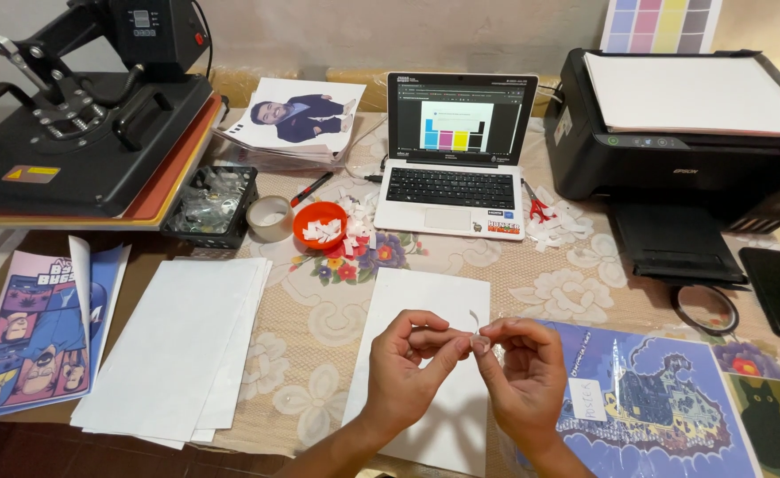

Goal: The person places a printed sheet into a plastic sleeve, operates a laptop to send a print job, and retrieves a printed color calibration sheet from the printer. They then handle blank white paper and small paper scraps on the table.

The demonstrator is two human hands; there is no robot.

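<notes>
Now both hands pinch a tiny tape strip (474, 320).
Left hand (408, 367) and right hand (523, 372) press together on it; it looks light, thin, sticky, so grip its edge.

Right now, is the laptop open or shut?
Open. The laptop has its lid raised, its screen lit with coloured bars and its keyboard exposed.

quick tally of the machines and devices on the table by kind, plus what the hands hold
heat press: 1
laptop: 1
printer: 1
phone: 1
Total: 4
The left hand and right hand together pinch a small clear tape piece.
</notes>
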